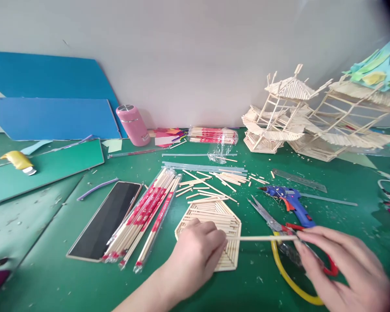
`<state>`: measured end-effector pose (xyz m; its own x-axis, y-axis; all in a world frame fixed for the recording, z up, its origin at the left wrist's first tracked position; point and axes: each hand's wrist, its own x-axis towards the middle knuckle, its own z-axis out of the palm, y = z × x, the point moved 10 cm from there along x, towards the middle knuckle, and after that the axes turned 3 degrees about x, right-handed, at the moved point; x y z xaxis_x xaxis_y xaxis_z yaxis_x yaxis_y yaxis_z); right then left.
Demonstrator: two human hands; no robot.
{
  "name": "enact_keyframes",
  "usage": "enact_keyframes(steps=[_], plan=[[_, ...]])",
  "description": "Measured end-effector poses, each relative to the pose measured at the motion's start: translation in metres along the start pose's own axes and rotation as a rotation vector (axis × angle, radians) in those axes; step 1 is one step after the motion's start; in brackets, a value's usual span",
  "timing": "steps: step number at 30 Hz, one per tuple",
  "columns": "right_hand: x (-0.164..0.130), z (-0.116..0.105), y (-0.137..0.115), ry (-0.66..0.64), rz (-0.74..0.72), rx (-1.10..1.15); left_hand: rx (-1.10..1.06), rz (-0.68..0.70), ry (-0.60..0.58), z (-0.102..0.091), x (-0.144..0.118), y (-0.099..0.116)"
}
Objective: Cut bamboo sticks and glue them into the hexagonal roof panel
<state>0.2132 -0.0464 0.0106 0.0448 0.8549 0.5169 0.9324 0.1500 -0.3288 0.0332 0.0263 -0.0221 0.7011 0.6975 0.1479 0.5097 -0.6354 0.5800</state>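
A thin wooden stick (263,238) lies level between my two hands. My left hand (199,249) is closed around its left end, above an octagonal panel (232,219) made of cut sticks; part of the panel is hidden under the hand. At the stick's right end, my right hand (339,264) pinches it between thumb and fingers. Below that hand are scissors (289,277) with yellow and red handles, partly covered by it. A blue glue gun (294,203) lies just behind the scissors. Cut stick pieces (229,177) are scattered beyond the panel.
Wrapped chopstick packs (144,212) overlap a phone (105,221) on the left. Clear glue sticks (204,167), a pink flask (133,125) and another chopstick bundle (212,135) lie farther back. Stick-built pavilion models (289,112) stand at back right. Blue boards (52,117) lean against the wall.
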Motion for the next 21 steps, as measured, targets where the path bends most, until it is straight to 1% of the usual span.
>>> enact_keyframes(steps=[1,2,3,4,6,8,11,14,17,21], plan=[[0.006,0.005,-0.026,-0.035,-0.118,0.000,0.085,0.057,-0.022,0.003,-0.002,0.010],[0.009,0.017,-0.050,-0.119,-0.227,-0.001,0.153,0.102,-0.028,0.006,-0.005,0.018],[0.010,0.030,-0.070,-0.213,-0.307,0.008,0.209,0.137,-0.017,0.007,-0.008,0.024],[0.010,0.043,-0.084,-0.290,-0.348,0.029,0.255,0.159,0.008,0.007,-0.012,0.029],[0.007,0.064,-0.098,-0.395,-0.352,0.088,0.323,0.182,0.071,0.006,-0.021,0.033],[0.002,0.079,-0.102,-0.449,-0.340,0.131,0.359,0.171,0.110,0.007,-0.029,0.032],[-0.005,0.091,-0.102,-0.486,-0.338,0.182,0.387,0.127,0.140,0.008,-0.037,0.025],[-0.004,0.094,-0.100,-0.481,-0.281,0.220,0.416,0.078,0.167,0.005,-0.037,0.020],[0.002,0.097,-0.099,-0.478,-0.209,0.241,0.432,0.040,0.192,0.000,-0.033,0.019],[0.012,0.100,-0.099,-0.557,-0.112,0.329,0.418,0.038,0.176,-0.004,-0.029,0.021]])
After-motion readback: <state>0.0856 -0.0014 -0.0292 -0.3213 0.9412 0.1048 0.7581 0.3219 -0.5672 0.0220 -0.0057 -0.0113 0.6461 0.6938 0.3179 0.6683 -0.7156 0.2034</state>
